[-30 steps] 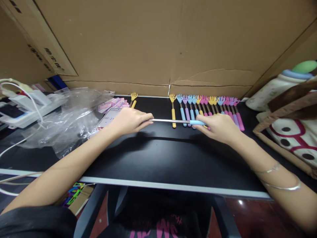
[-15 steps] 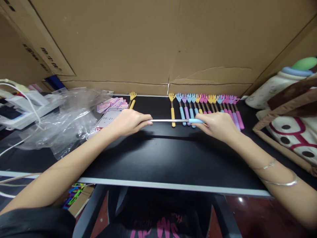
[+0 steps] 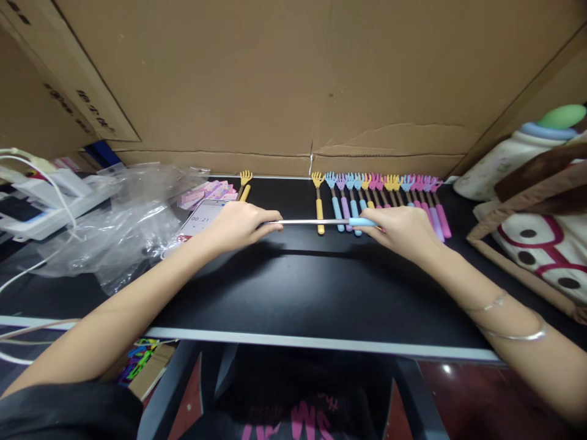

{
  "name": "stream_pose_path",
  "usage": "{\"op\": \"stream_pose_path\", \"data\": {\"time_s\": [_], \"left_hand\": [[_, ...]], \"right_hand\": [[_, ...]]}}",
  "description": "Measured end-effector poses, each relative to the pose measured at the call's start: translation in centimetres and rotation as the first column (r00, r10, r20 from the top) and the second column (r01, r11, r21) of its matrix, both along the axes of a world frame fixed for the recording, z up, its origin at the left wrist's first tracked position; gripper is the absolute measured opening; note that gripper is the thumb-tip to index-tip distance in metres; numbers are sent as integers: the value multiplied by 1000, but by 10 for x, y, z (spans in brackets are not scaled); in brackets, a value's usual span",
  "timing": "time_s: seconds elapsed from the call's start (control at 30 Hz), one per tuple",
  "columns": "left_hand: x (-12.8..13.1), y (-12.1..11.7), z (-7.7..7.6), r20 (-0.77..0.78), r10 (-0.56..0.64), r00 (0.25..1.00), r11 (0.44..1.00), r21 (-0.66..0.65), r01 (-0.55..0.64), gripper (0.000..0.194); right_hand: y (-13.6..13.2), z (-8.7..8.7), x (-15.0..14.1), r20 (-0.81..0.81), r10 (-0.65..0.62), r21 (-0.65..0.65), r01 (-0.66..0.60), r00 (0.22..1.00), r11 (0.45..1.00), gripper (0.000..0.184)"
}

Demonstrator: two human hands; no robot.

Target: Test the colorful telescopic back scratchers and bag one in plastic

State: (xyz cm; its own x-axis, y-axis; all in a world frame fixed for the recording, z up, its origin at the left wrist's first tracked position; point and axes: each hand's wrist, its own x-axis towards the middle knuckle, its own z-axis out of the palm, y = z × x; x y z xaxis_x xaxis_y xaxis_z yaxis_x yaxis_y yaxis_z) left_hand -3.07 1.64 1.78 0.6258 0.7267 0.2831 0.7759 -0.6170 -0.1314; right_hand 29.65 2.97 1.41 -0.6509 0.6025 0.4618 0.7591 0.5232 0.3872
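Both hands hold one back scratcher [image 3: 316, 222] level above the black table, its metal rod stretched out between them. My right hand [image 3: 398, 229] is closed round its light blue handle. Pinched in my left hand [image 3: 245, 225] is the other end, whose head is hidden by the fingers. Behind the rod lies a row of back scratchers [image 3: 345, 205] with yellow, blue, purple and pink handles, claws toward the cardboard. A yellow back scratcher [image 3: 245, 185] lies apart, beyond my left hand.
A phone [image 3: 200, 219] showing a timer and pink packets [image 3: 211, 192] lie by my left forearm. Clear plastic bags [image 3: 123, 226] and a white power strip [image 3: 59, 201] are at left. At right stand a bottle [image 3: 504, 160] and a cloth bag [image 3: 545, 238]. Cardboard [image 3: 275, 79] walls the back.
Almost nothing differs. Both hands keep the same hold on the back scratcher, and the view has shifted very slightly.
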Motion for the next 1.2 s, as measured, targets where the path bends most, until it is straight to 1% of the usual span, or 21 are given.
{"op": "stream_pose_path", "data": {"time_s": [0.1, 0.2, 0.3, 0.4, 0.47, 0.5, 0.6, 0.63, 0.67, 0.7, 0.73, 0.8, 0.93, 1.07, 1.2], "left_hand": [[-1, 0, -3, 39, -38, 999, 989, 147, 32, 39], [-2, 0, -3, 68, -82, 994, 958, 281, 60, 35], [-2, 0, -2, 64, -112, 992, 929, 360, 82, 32], [-3, 2, -2, 44, -145, 988, 908, 402, 116, 30], [-3, 2, -1, 17, -164, 986, 886, 442, 140, 29], [-3, 2, 0, 1, -174, 985, 870, 468, 153, 29], [-2, 0, 3, -44, -190, 981, 822, 538, 184, 29], [-1, 0, 3, -53, -192, 980, 813, 550, 189, 29], [-1, -1, 4, -57, -193, 980, 810, 555, 192, 29], [0, -1, 4, -59, -195, 979, 810, 553, 194, 29], [0, -1, 4, -58, -199, 978, 814, 547, 198, 29], [0, 0, 2, -51, -203, 978, 828, 523, 200, 30], [-2, 2, -5, -15, -190, 982, 886, 427, 178, 33], [-1, 1, -9, 40, -150, 988, 949, 287, 132, 36], [3, -2, -9, 84, -76, 994, 994, 87, 69, 41]], "right_hand": [[2, -4, 1, -4, -29, -38, 29, 1000, 999, 64], [3, -6, 0, -23, -33, -78, 31, 999, 996, 64], [2, -6, -1, -44, -37, -134, 30, 998, 991, 61], [2, -6, -2, -64, -39, -241, 22, 997, 970, 53], [1, -6, -3, -87, -32, -359, -2, 996, 933, 45], [1, -5, -4, -109, -23, -429, -27, 994, 903, 41], [1, -4, -6, -210, -5, -608, -127, 978, 784, 30], [0, -4, -7, -234, -8, -638, -147, 972, 756, 28], [0, -3, -7, -244, -14, -652, -153, 970, 742, 27], [0, -3, -8, -242, -21, -654, -147, 970, 742, 27], [-1, -3, -8, -230, -26, -648, -134, 973, 750, 27], [-1, -3, -9, -187, -27, -611, -95, 982, 786, 29], [-2, -5, -8, -69, -29, -475, -7, 997, 880, 35], [-3, -7, -6, -8, -7, -317, 5, 1000, 948, 43], [-3, -7, -4, 22, 5, -182, -1, 1000, 983, 47]]}}
